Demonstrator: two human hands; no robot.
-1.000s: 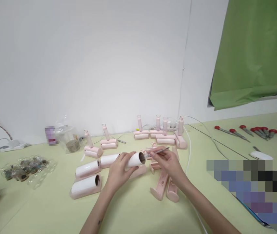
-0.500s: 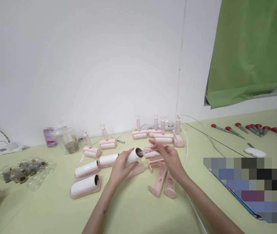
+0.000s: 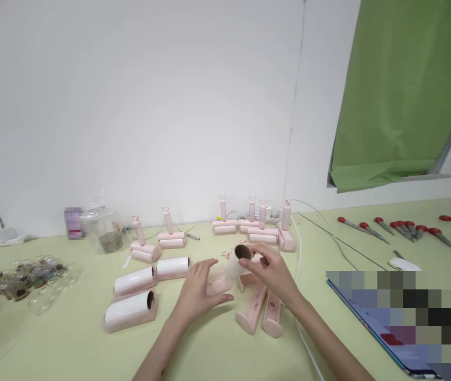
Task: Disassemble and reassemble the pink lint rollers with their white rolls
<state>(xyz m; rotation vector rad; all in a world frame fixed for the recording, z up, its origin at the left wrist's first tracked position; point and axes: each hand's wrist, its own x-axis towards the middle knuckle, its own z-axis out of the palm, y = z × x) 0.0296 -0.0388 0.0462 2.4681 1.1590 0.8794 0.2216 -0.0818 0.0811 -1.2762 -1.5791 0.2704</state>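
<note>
My right hand (image 3: 271,267) grips a white sticky lint roll (image 3: 233,263) by its end, with the brown cardboard core facing up. The roll is blurred and tilted. My left hand (image 3: 197,288) is open, thumb and fingers apart, around a pink roller casing (image 3: 219,286); whether it touches the casing I cannot tell. Left of it lie pink casings with white rolls in them, one of them a white roll (image 3: 130,312) at the front. Below my right hand rest bare pink casings, among them a pink half-shell (image 3: 272,315).
Several pink lint rollers (image 3: 172,239) with upright handles stand along the wall. Clear plastic domes (image 3: 23,278) are heaped at left, near a lidded tub (image 3: 108,233). Red-ended tools (image 3: 374,233), a white cable (image 3: 299,248) and a blurred-out flat item (image 3: 368,317) occupy the right.
My left hand has let go of the white roll and opened. My right hand now holds the roll, lifted off to the right. The other person's hand at far left has mostly left view.
</note>
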